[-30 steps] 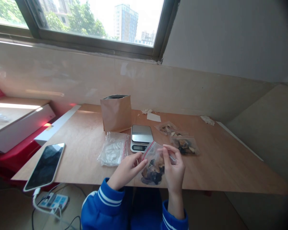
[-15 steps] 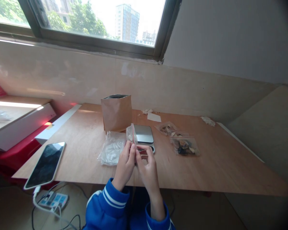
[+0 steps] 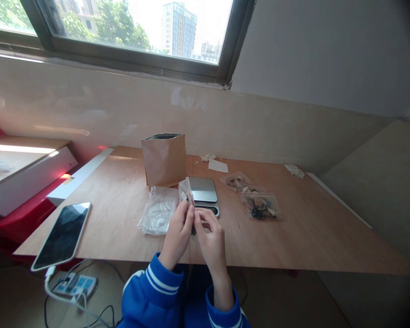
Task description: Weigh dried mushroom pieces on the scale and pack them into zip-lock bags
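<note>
The left hand (image 3: 177, 234) and right hand (image 3: 211, 241) were closed, their fingers pinching a small zip-seal plastic bag (image 3: 185, 191) upright between them, just in front of the digital scale (image 3: 202, 189), above the bench (image 3: 116, 218). The fingers hid the bag's lower part. A clear plastic bag (image 3: 158, 210) lay left of the scale; a kraft paper pouch (image 3: 164, 160) stood behind it

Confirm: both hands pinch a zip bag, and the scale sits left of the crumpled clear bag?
No: the kitchen scale sits right of the crumpled clear plastic bag, not left, as the head view shows. The left hand and right hand do pinch the zip bag.
</note>
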Action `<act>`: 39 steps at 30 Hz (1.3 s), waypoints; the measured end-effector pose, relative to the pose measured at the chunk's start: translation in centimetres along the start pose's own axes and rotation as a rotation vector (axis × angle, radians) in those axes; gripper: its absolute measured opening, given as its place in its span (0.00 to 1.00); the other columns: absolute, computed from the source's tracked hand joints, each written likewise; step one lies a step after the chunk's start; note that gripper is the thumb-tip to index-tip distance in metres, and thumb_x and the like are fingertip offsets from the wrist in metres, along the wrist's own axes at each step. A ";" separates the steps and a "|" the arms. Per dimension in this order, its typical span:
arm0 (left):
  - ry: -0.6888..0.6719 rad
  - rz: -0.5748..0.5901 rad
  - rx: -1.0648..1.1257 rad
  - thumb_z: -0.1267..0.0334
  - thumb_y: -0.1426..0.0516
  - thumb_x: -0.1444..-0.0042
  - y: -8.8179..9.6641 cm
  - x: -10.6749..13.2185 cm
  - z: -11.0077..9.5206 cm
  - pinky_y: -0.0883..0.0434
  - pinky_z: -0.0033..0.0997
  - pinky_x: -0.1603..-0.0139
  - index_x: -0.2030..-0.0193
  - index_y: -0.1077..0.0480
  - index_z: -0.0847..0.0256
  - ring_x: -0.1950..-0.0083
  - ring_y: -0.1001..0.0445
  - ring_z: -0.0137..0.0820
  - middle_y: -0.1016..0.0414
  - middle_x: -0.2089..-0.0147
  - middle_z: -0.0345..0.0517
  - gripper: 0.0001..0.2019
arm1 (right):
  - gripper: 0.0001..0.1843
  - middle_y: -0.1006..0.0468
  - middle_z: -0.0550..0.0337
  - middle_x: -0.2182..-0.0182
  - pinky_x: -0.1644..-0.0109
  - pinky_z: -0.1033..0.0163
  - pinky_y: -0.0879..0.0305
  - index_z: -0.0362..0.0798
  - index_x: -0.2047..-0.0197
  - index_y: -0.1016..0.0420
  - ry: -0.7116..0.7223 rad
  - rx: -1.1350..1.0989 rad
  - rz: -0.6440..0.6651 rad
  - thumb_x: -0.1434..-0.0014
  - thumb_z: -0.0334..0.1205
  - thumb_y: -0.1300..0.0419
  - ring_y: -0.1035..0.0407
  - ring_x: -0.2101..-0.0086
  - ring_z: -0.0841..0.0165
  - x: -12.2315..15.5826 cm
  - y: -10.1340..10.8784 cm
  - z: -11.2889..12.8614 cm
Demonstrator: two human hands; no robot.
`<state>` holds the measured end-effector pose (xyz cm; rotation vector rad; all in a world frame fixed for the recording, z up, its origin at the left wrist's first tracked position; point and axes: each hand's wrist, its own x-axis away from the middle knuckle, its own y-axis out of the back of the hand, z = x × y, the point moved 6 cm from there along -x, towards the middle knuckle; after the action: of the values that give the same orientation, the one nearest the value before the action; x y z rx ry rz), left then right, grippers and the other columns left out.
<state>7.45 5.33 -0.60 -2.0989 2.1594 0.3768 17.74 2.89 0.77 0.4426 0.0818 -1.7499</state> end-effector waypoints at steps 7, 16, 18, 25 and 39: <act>-0.077 0.059 -0.200 0.61 0.52 0.38 0.2 0.3 0.3 0.43 0.27 0.70 0.72 0.43 0.58 0.72 0.42 0.26 0.42 0.74 0.36 0.11 | 0.14 0.22 0.56 0.68 0.67 0.66 0.32 0.46 0.68 0.25 -0.017 -0.009 -0.069 0.38 0.45 0.46 0.28 0.67 0.68 0.1 0.4 -0.5; -0.073 -0.076 -0.177 0.59 0.49 0.41 4.3 -0.1 -0.9 0.44 0.26 0.74 0.78 0.46 0.58 0.77 0.45 0.24 0.48 0.79 0.34 0.15 | 0.16 0.21 0.56 0.71 0.71 0.66 0.34 0.46 0.73 0.32 -0.046 -0.092 -0.486 0.40 0.49 0.43 0.30 0.75 0.70 -0.3 6.8 -2.8; -0.074 -0.056 -0.023 0.55 0.51 0.39 4.3 -0.5 -1.0 0.40 0.26 0.72 0.77 0.41 0.59 0.74 0.40 0.26 0.43 0.77 0.36 0.17 | 0.16 0.20 0.56 0.68 0.69 0.64 0.32 0.47 0.71 0.33 -0.021 -0.144 -0.429 0.39 0.50 0.44 0.28 0.75 0.70 -0.7 6.0 -1.8; 0.255 -0.176 0.646 0.48 0.47 0.40 2.2 -0.7 4.0 0.29 0.31 0.55 0.51 0.29 0.58 0.52 0.27 0.35 0.25 0.52 0.49 0.19 | 0.17 0.23 0.61 0.70 0.74 0.68 0.35 0.48 0.71 0.36 -0.112 -0.457 -0.310 0.37 0.51 0.47 0.32 0.79 0.75 -2.6 1.0 0.1; 0.301 -0.253 0.881 0.47 0.48 0.40 3.5 -5.8 8.4 0.27 0.33 0.52 0.50 0.26 0.59 0.50 0.24 0.37 0.21 0.52 0.47 0.21 | 0.09 0.29 0.54 0.57 0.51 0.61 0.31 0.47 0.54 0.33 0.240 0.107 0.174 0.38 0.35 0.46 0.30 0.57 0.67 -6.6 -3.9 4.5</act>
<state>3.39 13.09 -6.94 -1.8859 1.6475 -0.8101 13.96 8.61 6.44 0.7165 0.1166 -1.5296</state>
